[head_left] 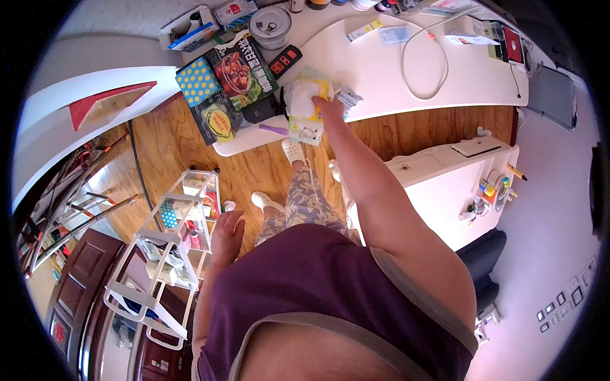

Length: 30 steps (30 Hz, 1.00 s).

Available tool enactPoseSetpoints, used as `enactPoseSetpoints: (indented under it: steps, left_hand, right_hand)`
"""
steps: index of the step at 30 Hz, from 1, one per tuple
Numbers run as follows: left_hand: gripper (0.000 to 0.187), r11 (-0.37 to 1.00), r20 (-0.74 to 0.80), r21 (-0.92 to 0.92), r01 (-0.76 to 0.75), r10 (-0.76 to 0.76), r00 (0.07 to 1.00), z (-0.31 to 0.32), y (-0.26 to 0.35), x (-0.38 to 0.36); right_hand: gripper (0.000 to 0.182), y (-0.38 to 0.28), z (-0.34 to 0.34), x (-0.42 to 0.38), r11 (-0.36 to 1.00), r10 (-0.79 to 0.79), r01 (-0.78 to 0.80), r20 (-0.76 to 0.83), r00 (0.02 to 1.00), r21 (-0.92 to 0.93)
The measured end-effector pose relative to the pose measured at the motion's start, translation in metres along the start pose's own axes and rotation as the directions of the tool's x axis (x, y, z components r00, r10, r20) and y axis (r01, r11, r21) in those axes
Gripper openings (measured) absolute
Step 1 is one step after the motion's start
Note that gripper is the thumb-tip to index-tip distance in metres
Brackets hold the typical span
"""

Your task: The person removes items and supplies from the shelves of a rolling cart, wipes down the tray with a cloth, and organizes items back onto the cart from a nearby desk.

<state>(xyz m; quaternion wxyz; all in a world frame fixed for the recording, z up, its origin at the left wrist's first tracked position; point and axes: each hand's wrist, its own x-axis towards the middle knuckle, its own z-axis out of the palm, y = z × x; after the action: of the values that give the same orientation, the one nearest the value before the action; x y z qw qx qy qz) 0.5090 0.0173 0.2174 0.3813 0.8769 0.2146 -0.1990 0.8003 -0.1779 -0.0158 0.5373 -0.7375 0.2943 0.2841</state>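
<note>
My right hand (pixel 326 109) reaches over the front edge of the white table and grips a soft white-and-yellow plastic package (pixel 305 101). The thumb lies on its yellow border; the other fingers are mostly hidden. A cartoon animal face is printed on the package's lower part, which overhangs the table edge. Right beside it lies a small clear packet with a label (pixel 349 100). My left hand (pixel 227 236) hangs by my side near the white cart, fingers loosely bent and apart, with nothing in it.
On the white table (pixel 381 76) are food boxes (pixel 240 71), a polka-dot box (pixel 197 81), a round tin (pixel 270 26), a black-and-orange device (pixel 285 61), a purple item (pixel 273 129) and a looped white cable (pixel 403 60). A wheeled white cart (pixel 166 238) stands at left, a white cabinet (pixel 438 197) at right.
</note>
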Motion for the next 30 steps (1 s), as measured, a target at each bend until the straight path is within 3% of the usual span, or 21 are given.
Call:
enactPoseSetpoints:
  steps: [2,4,5,8,10,14,18,21,23,25,26,28,29,30]
  left_hand:
    - [0.021,1.0,0.024,0.006,0.027,-0.028,0.999,-0.002,0.002,0.001]
    - [0.022,1.0,0.013,0.006,-0.003,0.003,1.0,-0.006,0.005,0.0]
    - [0.022,1.0,0.009,0.008,0.012,-0.012,1.0,-0.007,0.003,-0.003]
    - [0.021,1.0,-0.034,-0.001,-0.008,0.008,0.999,-0.004,-0.006,-0.005]
    - [0.021,1.0,-0.052,-0.005,-0.019,0.019,0.998,0.0,-0.01,-0.005]
    - [0.02,0.998,-0.056,-0.025,-0.065,0.064,0.996,0.004,-0.005,-0.003]
    - [0.02,0.998,-0.076,-0.018,-0.057,0.055,0.996,0.001,-0.008,-0.012]
    - [0.021,0.998,-0.064,-0.008,0.06,-0.06,0.996,-0.005,-0.014,-0.029]
    - [0.021,0.997,-0.102,0.0,0.077,-0.077,0.992,-0.008,-0.016,-0.04]
    - [0.021,0.996,-0.141,-0.022,0.083,-0.085,0.986,-0.003,-0.021,-0.05]
    - [0.021,0.995,-0.145,-0.054,0.08,-0.087,0.986,-0.001,-0.022,-0.055]
    - [0.021,0.992,-0.179,-0.102,0.079,-0.096,0.979,0.003,-0.023,-0.066]
    - [0.022,0.992,-0.183,-0.115,0.05,-0.07,0.981,0.006,-0.022,-0.066]
    - [0.022,0.991,-0.223,-0.125,0.048,-0.075,0.972,0.004,-0.022,-0.076]
  right_hand:
    - [0.042,0.015,-0.006,0.025,0.996,0.039,-0.039,0.002,0.999,-0.085]
    - [0.036,-0.025,-0.033,-0.013,0.996,-0.033,0.025,0.088,0.996,0.091]
    - [0.034,-0.016,-0.046,0.002,0.996,-0.09,0.089,0.081,0.993,0.012]
    - [0.038,-0.013,-0.079,0.002,0.987,-0.063,0.048,0.092,0.994,0.154]
    - [0.043,-0.005,-0.089,0.015,0.992,0.023,-0.034,0.088,0.996,0.118]
    - [0.045,0.013,-0.074,0.033,0.97,0.042,-0.083,0.18,0.983,0.228]
    - [0.042,0.008,-0.062,0.048,0.991,0.008,-0.029,0.165,0.986,0.128]
    - [0.039,-0.027,-0.073,0.029,0.995,-0.056,0.037,0.208,0.977,0.095]
    - [0.036,-0.043,-0.09,0.026,0.948,-0.057,-0.063,0.363,0.93,0.311]
    - [0.039,-0.078,-0.1,-0.014,0.941,-0.115,-0.043,0.439,0.891,0.335]
    - [0.04,-0.092,-0.103,-0.033,0.89,-0.12,-0.139,0.518,0.847,0.434]
    - [0.041,-0.109,-0.098,-0.048,0.802,-0.168,-0.313,0.695,0.7,0.509]
    - [0.041,-0.112,-0.092,-0.053,0.817,-0.175,-0.304,0.713,0.679,0.49]
    - [0.039,-0.121,-0.065,-0.072,0.809,-0.239,-0.337,0.793,0.56,0.482]
